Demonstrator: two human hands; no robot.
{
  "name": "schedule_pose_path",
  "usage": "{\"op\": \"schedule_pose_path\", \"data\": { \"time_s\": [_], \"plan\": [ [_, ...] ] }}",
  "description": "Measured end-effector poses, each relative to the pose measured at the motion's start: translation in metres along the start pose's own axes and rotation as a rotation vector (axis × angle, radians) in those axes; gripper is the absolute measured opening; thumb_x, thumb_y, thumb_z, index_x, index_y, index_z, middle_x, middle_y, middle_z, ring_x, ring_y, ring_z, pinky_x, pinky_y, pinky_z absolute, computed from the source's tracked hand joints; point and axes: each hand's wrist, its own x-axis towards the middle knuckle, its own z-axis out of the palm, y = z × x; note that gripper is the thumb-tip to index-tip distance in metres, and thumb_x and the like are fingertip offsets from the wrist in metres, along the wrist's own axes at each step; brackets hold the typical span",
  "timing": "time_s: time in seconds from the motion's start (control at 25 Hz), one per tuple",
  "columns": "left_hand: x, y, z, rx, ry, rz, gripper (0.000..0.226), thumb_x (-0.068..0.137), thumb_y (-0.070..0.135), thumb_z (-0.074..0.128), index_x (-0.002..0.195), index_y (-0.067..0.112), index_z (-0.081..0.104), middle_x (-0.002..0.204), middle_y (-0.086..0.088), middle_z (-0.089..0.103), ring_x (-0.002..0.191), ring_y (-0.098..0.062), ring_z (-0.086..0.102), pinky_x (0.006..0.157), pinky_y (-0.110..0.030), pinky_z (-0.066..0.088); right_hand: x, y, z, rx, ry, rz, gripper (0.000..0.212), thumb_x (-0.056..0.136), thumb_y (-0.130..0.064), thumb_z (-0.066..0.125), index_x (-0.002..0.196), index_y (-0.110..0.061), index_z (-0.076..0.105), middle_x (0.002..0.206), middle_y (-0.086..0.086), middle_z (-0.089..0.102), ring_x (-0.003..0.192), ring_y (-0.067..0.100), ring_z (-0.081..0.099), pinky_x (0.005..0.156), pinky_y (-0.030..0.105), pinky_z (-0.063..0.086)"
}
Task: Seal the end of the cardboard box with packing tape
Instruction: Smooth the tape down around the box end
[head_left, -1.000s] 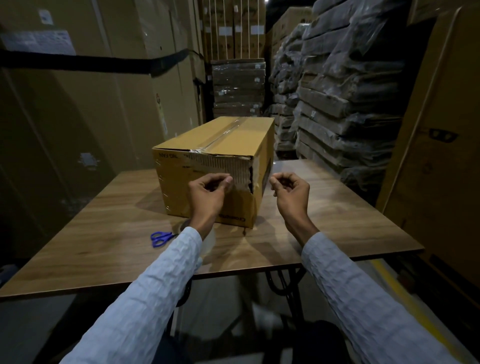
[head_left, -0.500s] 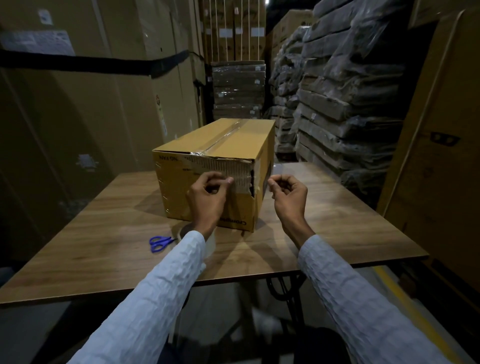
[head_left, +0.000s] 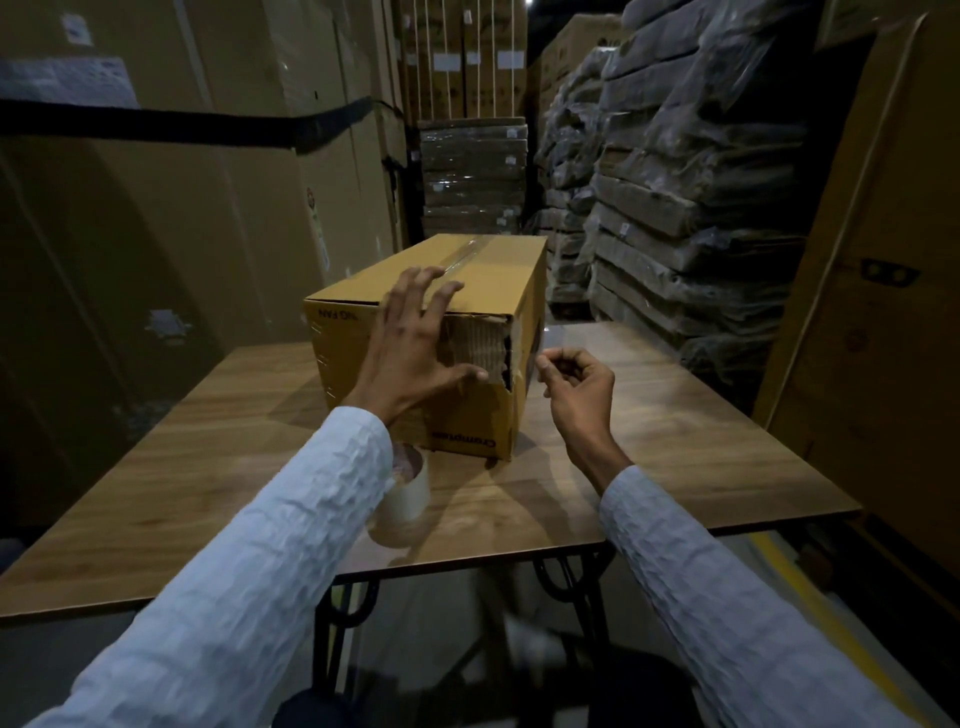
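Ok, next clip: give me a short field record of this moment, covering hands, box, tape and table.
left hand: open, fingers spread, pressing flat on the near end of the brown cardboard box
right hand: fingers curled beside the box's near right corner, seemingly pinching a clear tape strip; hard to confirm
box end: torn, corrugation exposed at the right edge
roll of clear packing tape: on the wooden table, partly hidden by the left sleeve
box top: centre seam already taped

Dim, wide-angle warp, soft edges.
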Motion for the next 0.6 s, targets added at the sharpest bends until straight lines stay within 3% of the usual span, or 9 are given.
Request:
{"op": "schedule_pose_path", "data": {
  "time_s": [0.08, 0.2, 0.4, 0.6],
  "plan": [
    [0.010, 0.000, -0.004, -0.011, -0.129, 0.021, 0.104, 0.064, 0.074, 0.080, 0.147, 0.021, 0.046, 0.149, -0.008, 0.049, 0.142, -0.029, 0.042, 0.119, -0.047, 0.028, 0.003, 0.000, 0.000, 0.009, 0.000, 0.009, 0.006, 0.095, -0.006, 0.069, 0.100, -0.006, 0.072, 0.086, 0.001, 0.070, 0.067, -0.006, 0.064, 0.062, 0.014, 0.053],
    [0.017, -0.001, -0.003, -0.058, -0.101, 0.027, 0.091, 0.060, 0.068, 0.087, 0.133, 0.021, 0.057, 0.127, -0.002, 0.063, 0.118, -0.023, 0.058, 0.104, -0.042, 0.039, 0.007, 0.001, -0.002, 0.009, -0.005, 0.004, 0.009, 0.094, -0.007, 0.071, 0.102, -0.007, 0.073, 0.089, 0.000, 0.072, 0.072, -0.005, 0.066, 0.067, 0.014, 0.054],
    [0.019, -0.006, 0.002, -0.170, -0.041, 0.005, 0.087, 0.050, 0.067, 0.090, 0.120, 0.022, 0.064, 0.116, 0.002, 0.067, 0.108, -0.018, 0.060, 0.094, -0.036, 0.040, 0.016, 0.008, -0.003, -0.014, -0.041, -0.020, 0.009, 0.092, -0.005, 0.071, 0.101, -0.008, 0.073, 0.091, 0.000, 0.072, 0.075, -0.004, 0.066, 0.070, 0.015, 0.055],
    [0.019, -0.009, 0.005, -0.205, -0.031, 0.028, 0.089, 0.049, 0.070, 0.089, 0.120, 0.021, 0.066, 0.114, 0.002, 0.067, 0.108, -0.019, 0.061, 0.096, -0.045, 0.046, 0.020, 0.017, 0.013, 0.046, -0.021, 0.012, 0.012, 0.094, -0.004, 0.069, 0.105, -0.005, 0.073, 0.093, 0.001, 0.073, 0.076, -0.004, 0.067, 0.069, 0.015, 0.056]
  ]
}}
